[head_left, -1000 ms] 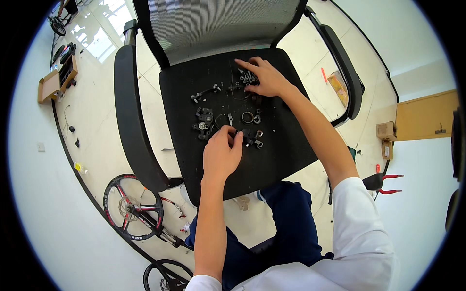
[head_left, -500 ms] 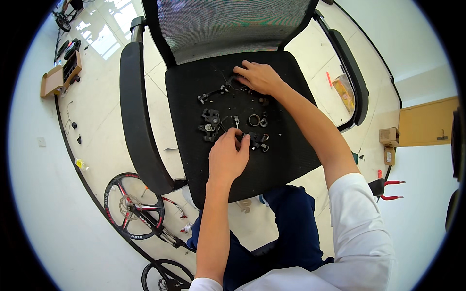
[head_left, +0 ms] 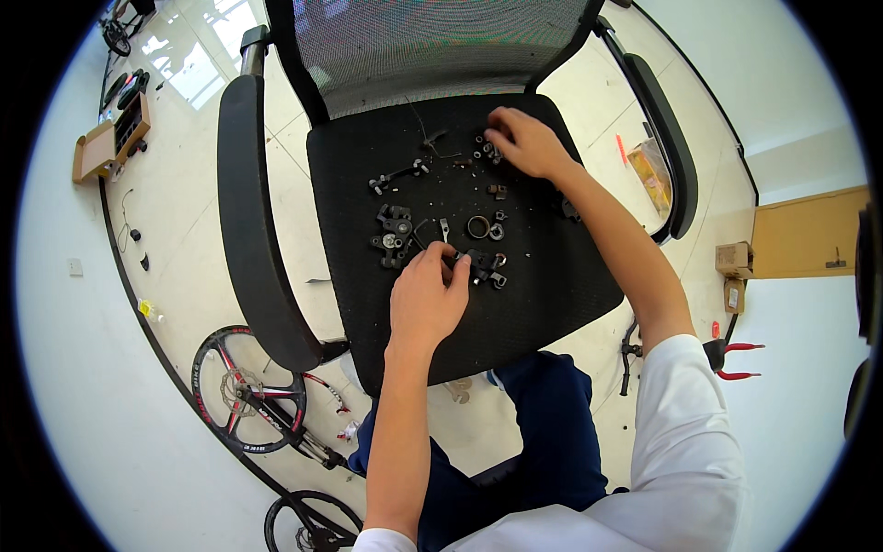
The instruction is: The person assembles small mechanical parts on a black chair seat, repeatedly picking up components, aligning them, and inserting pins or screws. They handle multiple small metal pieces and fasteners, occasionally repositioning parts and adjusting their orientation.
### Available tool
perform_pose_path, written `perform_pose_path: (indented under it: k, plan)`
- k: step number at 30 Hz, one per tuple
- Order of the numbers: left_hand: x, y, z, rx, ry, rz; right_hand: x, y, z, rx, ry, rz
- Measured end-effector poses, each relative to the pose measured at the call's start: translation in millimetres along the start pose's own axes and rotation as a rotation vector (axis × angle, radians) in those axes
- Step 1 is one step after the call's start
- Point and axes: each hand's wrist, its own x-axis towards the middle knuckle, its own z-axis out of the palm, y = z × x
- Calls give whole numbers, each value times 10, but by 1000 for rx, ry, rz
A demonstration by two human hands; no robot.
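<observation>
Small mechanical parts lie spread over the black seat [head_left: 543,285] of an office chair. My left hand [head_left: 428,299] rests at the near side, thumb and forefinger curled at a black clamp-like part [head_left: 478,267]; whatever sits between the fingertips is mostly hidden. Toward the back right, my right hand [head_left: 529,143] has its fingers bent down beside a group of small metal pieces [head_left: 487,149]. Its fingertips are partly hidden. Between the hands are a metal ring [head_left: 477,226], a small brownish fitting [head_left: 498,191] and a silver lever-shaped piece [head_left: 444,229].
Left on the seat lie a black bracket cluster [head_left: 394,235] and a slim black arm [head_left: 397,176]; a thin wire [head_left: 430,138] lies behind. Armrests [head_left: 246,230] flank the seat. A bicycle wheel [head_left: 198,386] and an open cardboard box [head_left: 95,152] are on the floor.
My right hand has moved right, away from the thin wire, uncovering small metal pieces. My left hand has stayed nearly in place.
</observation>
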Motion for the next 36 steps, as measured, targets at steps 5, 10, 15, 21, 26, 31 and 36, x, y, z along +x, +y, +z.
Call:
perform_pose_path:
  k: [5,10,15,21,26,31,36]
  plan:
    - [-3,8,3,3,13,0,-47,38,-213,31,-52,54]
    - [5,5,6,4,18,1,-150,102,-239,-22,-206,42]
    - [14,6,19,12,22,14,-217,105,-253,132,-229,214]
    - [14,14,29,8,22,16,-302,68,-395,152,-173,224]
    - [15,8,-2,8,5,-5,-487,-277,-479,252,-170,171]
    - [5,43,-4,-11,-6,-16,-509,-263,-409,206,-129,159]
    - [5,73,-1,-18,-31,-67,-238,-185,0,-249,103,-93]
